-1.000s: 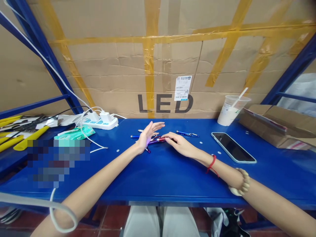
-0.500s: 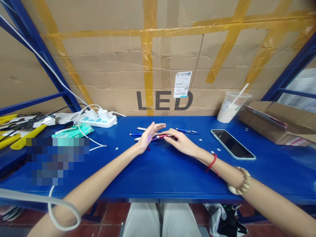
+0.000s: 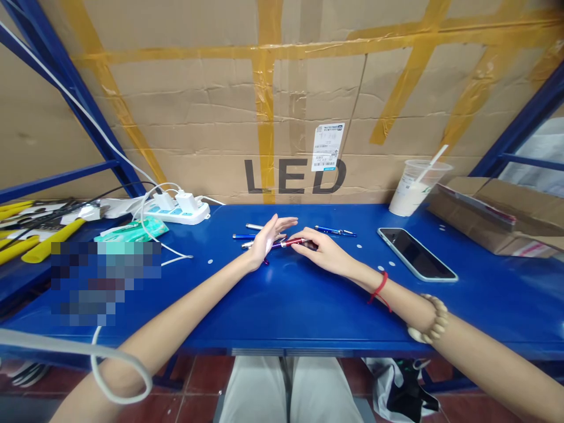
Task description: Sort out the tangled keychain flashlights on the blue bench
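Observation:
My right hand (image 3: 325, 251) is closed around a slim red pen-shaped light (image 3: 292, 241), its front end pointing left. My left hand (image 3: 265, 241) is raised at the left of it, fingers stretched out and palm turned toward the pen light. A pale bright spot shows on that palm. Behind and beneath my left hand lie a silver pen-like stick (image 3: 252, 227) and a blue one (image 3: 241, 237), partly covered. A purple one (image 3: 277, 245) lies close to the red light. Beyond my right hand rests another blue pen (image 3: 335, 231) with a clip.
A phone (image 3: 416, 252), a plastic cup with a straw (image 3: 409, 191) and an open cardboard box (image 3: 493, 220) stand right. At left are a power strip (image 3: 198, 214), a green packet (image 3: 132, 230), white cables and yellow-handled items (image 3: 53, 241). Taped cardboard (image 3: 198, 117) closes the back.
The purple glow on my left palm has turned into a whitish spot. Both hands keep nearly the same pose, and the camera view has shifted slightly.

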A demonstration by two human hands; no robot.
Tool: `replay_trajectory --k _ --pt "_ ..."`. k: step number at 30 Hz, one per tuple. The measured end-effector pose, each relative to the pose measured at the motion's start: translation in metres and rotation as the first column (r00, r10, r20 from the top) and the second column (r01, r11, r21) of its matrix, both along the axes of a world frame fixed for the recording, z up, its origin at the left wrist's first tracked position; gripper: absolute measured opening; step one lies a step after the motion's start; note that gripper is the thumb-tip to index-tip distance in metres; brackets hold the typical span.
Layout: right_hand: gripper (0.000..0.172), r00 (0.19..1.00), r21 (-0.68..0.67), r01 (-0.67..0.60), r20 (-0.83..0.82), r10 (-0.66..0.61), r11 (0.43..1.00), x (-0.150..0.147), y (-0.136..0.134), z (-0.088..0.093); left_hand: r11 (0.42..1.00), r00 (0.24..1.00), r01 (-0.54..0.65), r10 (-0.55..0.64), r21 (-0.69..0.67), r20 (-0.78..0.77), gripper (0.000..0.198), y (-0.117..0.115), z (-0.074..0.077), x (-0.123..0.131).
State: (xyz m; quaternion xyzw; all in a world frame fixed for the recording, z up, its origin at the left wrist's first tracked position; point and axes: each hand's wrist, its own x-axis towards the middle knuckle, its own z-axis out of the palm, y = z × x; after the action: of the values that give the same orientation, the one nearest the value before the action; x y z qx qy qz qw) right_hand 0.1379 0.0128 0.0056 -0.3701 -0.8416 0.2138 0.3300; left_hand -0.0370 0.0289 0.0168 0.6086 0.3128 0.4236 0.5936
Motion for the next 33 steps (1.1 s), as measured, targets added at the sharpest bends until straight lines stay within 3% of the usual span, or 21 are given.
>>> replay_trajectory --k 33 --pt "0.029 0.998 0.051 0.01 -0.062 -0.007 0.999 0.0019 0.0001 0.0013 1.0 0.999 0.022 -0.021 -0.022 0.031 0.052 -0.0018 0.0001 -0.0026"
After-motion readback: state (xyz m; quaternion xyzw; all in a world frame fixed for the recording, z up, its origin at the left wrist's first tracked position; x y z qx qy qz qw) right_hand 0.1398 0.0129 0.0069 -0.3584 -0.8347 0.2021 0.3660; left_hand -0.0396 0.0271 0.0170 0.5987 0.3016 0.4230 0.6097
